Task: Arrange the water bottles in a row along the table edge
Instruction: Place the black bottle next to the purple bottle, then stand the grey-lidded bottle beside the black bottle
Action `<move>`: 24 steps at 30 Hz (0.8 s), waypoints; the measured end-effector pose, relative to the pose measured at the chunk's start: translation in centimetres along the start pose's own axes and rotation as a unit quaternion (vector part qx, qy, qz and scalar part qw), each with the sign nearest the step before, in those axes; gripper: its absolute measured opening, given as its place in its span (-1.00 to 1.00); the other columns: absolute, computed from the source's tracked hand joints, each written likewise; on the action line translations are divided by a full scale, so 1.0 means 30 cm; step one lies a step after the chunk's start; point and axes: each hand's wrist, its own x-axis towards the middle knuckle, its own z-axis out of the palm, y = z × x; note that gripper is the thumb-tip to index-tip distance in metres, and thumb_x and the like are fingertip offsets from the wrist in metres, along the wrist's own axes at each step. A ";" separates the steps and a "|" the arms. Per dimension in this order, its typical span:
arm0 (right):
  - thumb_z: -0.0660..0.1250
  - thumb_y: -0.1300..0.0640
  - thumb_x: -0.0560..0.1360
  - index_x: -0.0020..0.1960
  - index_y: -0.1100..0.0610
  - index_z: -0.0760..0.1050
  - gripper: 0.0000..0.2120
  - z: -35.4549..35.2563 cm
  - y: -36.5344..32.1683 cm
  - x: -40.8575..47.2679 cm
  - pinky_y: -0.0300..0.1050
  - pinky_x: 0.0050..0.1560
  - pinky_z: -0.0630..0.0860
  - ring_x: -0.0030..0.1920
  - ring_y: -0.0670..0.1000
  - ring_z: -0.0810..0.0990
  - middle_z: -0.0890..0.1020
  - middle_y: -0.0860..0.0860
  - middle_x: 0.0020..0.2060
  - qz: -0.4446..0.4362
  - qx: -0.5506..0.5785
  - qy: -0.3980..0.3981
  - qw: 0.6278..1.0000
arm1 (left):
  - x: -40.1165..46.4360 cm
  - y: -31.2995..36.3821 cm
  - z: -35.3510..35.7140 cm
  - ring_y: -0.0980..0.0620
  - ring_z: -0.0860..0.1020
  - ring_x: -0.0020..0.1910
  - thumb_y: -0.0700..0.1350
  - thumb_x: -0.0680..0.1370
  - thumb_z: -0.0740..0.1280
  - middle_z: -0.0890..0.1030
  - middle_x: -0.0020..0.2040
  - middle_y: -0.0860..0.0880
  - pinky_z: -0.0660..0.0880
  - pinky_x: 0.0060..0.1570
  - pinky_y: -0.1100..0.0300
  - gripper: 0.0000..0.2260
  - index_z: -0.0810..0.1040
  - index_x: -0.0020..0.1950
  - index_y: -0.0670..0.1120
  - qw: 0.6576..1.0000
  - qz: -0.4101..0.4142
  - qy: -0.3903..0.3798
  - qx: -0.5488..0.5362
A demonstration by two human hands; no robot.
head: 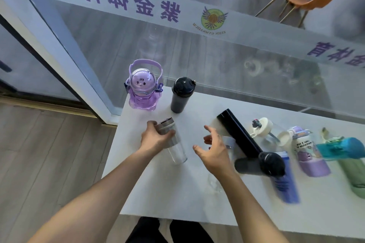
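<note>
Bottles (178, 94), 2 upright at far edge, 1 in left hand (154, 137)

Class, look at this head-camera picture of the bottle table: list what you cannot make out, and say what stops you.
- Clear bottle: its neck is hidden under the left hand.
- Small item beside the right hand: covered by the palm.
- Blue bottle: smeared by motion blur.
- Green bottle: cut off by the right edge.
- Label on the purple-capped bottle: print too small to read.
</note>
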 end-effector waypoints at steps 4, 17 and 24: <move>0.52 0.03 0.41 0.51 -0.09 0.26 -0.24 -0.012 -0.003 -0.033 -0.21 0.21 0.43 0.21 -0.08 0.49 0.47 -0.02 0.18 -0.014 -0.032 -0.069 0.997 | -0.120 -0.006 0.034 -0.01 0.53 0.14 0.13 0.15 0.59 0.53 0.19 0.01 0.50 0.17 0.06 -0.08 0.26 0.43 0.04 0.995 0.088 -0.034 0.027; 0.48 -0.21 0.24 0.42 -0.17 0.34 -0.22 -0.119 0.045 0.102 -0.32 0.30 0.37 0.24 -0.24 0.43 0.48 -0.10 0.27 -0.106 -0.030 -0.180 0.978 | -0.253 0.019 0.228 -0.03 0.53 0.19 -0.09 0.23 0.63 0.50 0.28 -0.03 0.50 0.21 -0.02 -0.14 0.33 0.46 -0.09 0.971 0.221 0.003 0.088; 0.52 -0.06 0.29 0.44 -0.14 0.33 -0.24 -0.243 0.062 0.261 -0.26 0.24 0.43 0.21 -0.14 0.47 0.44 -0.11 0.22 -0.135 -0.073 -0.206 0.967 | -0.209 0.119 0.345 -0.01 0.49 0.24 -0.01 0.26 0.62 0.49 0.34 0.04 0.44 0.26 0.07 -0.16 0.32 0.47 -0.02 0.971 0.202 0.029 0.125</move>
